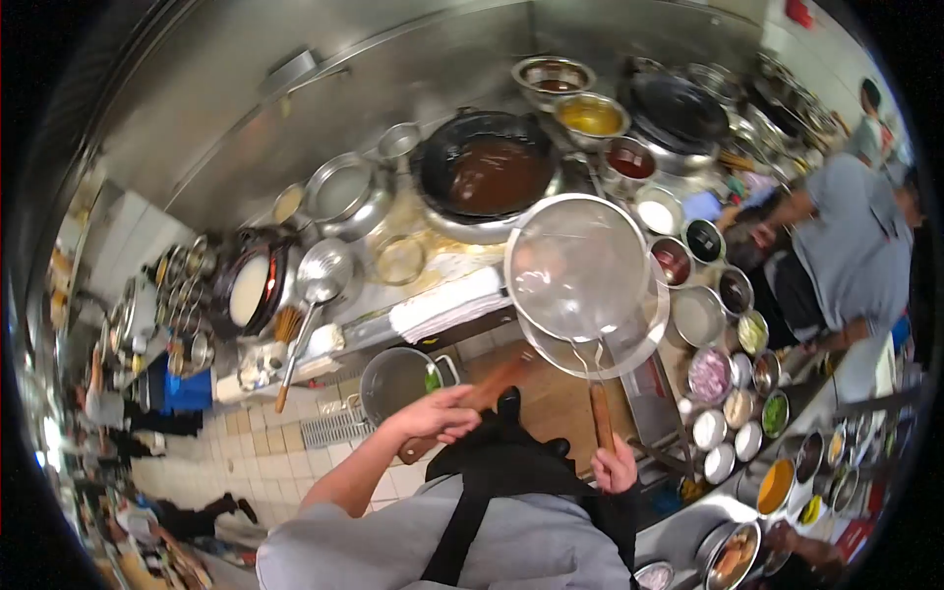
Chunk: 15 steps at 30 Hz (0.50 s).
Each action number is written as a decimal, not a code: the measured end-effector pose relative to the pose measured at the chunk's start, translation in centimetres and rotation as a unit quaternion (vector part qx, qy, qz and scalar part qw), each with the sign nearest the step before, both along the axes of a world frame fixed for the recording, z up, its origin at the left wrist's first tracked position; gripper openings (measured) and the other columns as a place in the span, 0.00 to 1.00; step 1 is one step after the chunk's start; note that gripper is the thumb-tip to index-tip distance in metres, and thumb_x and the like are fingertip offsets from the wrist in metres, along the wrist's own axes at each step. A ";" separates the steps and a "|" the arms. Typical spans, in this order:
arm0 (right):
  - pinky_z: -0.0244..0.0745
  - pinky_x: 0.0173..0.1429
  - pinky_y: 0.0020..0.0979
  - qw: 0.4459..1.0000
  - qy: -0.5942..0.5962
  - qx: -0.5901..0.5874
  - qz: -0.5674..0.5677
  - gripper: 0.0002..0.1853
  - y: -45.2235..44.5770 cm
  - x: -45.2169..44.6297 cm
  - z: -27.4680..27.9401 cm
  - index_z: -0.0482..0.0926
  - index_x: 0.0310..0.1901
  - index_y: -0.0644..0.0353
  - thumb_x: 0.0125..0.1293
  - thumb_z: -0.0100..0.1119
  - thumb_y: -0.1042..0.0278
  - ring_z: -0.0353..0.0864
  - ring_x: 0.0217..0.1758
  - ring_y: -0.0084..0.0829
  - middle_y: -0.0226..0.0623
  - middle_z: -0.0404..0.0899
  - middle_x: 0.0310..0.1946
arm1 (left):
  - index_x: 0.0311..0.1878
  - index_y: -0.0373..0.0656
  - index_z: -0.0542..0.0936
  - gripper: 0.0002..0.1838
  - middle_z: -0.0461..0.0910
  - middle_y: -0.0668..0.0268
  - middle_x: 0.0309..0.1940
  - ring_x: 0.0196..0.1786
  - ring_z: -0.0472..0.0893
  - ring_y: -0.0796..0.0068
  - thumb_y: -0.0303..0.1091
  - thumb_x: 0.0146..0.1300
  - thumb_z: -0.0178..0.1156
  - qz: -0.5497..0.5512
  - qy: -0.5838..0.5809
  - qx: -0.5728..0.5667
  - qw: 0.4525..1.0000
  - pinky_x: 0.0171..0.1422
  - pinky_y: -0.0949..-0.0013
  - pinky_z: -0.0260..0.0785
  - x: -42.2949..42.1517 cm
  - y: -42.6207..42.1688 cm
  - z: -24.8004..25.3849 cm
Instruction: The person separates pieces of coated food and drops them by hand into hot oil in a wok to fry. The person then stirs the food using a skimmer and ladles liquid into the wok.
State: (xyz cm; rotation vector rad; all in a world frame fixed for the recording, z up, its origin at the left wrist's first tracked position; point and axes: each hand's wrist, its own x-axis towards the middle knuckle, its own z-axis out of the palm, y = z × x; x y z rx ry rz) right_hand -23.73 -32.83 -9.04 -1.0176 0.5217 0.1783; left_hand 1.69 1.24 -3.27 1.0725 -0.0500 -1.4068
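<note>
My right hand (pixel 616 466), at the lower right of centre, is closed around the wooden handle of a large round mesh strainer (pixel 577 265), which is held out over the counter edge. Beneath it shows the rim of a second wide, round metal thing (pixel 644 346), mostly hidden. My left hand (pixel 433 415) grips a thick brown wooden handle (pixel 501 379), blurred by motion. Its far end reaches toward that lower rim; I cannot tell whether they are joined. Beyond the strainer sits a black wok (pixel 440 177) with dark brown liquid inside.
A perforated ladle (pixel 325 270) lies on the stove at left, near a steel pot (pixel 341 192). A large pot (pixel 372 388) stands low in front. Several ingredient bowls, including one of pink pieces (pixel 710 376), line the right counter. A co-worker in grey (pixel 854 241) is at right.
</note>
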 end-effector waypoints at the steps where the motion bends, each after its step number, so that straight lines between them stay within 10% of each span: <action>1: 0.53 0.18 0.18 0.998 -0.020 -0.036 0.047 0.27 2.1 4.4 0.1 0.67 0.71 0.55 0.72 0.58 0.69 0.63 0.15 0.14 0.28 0.70 0.21 | 0.67 0.48 0.68 0.22 0.72 0.71 0.31 0.24 0.66 0.85 0.29 0.73 0.59 0.073 -0.038 0.049 0.995 0.24 0.78 0.58 0.7 4.2 1.7; 5: 0.71 0.31 0.31 0.946 -0.171 -0.264 0.084 0.28 8.9 18.9 -0.9 0.68 0.71 0.60 0.71 0.60 0.69 0.81 0.29 0.29 0.32 0.81 0.29 | 0.63 0.44 0.70 0.18 0.71 0.71 0.27 0.23 0.68 0.86 0.27 0.71 0.56 0.307 -0.203 0.255 0.894 0.22 0.76 0.61 4.5 13.5 5.5; 8: 0.77 0.49 0.47 0.846 -0.234 -0.466 0.113 0.29 13.4 28.5 1.0 0.67 0.71 0.60 0.68 0.58 0.70 0.85 0.46 0.52 0.50 0.85 0.42 | 0.61 0.39 0.70 0.17 0.77 0.61 0.26 0.24 0.77 0.68 0.28 0.71 0.55 0.384 -0.296 0.356 0.799 0.26 0.63 0.70 8.2 17.3 1.2; 9: 0.77 0.50 0.49 0.821 -0.199 -0.511 0.158 0.28 15.0 31.7 1.1 0.68 0.70 0.59 0.67 0.57 0.70 0.83 0.47 0.55 0.54 0.83 0.44 | 0.58 0.34 0.70 0.17 0.82 0.45 0.30 0.33 0.82 0.41 0.29 0.70 0.56 0.325 -0.510 0.479 0.636 0.39 0.50 0.74 9.4 18.4 -1.9; 12: 0.75 0.52 0.55 0.759 -0.187 -0.583 0.222 0.26 19.7 38.8 -0.7 0.71 0.66 0.59 0.66 0.54 0.71 0.82 0.48 0.58 0.59 0.82 0.46 | 0.57 0.30 0.69 0.19 0.81 0.32 0.38 0.45 0.79 0.26 0.29 0.68 0.58 0.357 -0.482 0.474 0.645 0.52 0.45 0.71 10.9 16.3 1.2; 13: 0.76 0.54 0.54 0.747 -0.188 -0.604 0.206 0.27 20.7 39.8 -1.0 0.70 0.68 0.59 0.65 0.55 0.71 0.81 0.48 0.60 0.59 0.82 0.46 | 0.54 0.31 0.69 0.15 0.81 0.43 0.30 0.33 0.82 0.39 0.29 0.69 0.57 0.316 -0.530 0.507 0.602 0.39 0.48 0.74 11.6 16.8 -0.2; 15: 0.77 0.55 0.52 0.772 -0.252 -0.563 0.154 0.28 21.9 40.2 -1.6 0.68 0.69 0.61 0.66 0.55 0.71 0.81 0.48 0.61 0.60 0.82 0.45 | 0.52 0.33 0.69 0.12 0.78 0.52 0.26 0.28 0.80 0.53 0.28 0.71 0.56 0.414 -0.350 0.349 0.765 0.30 0.55 0.71 14.0 16.8 -2.7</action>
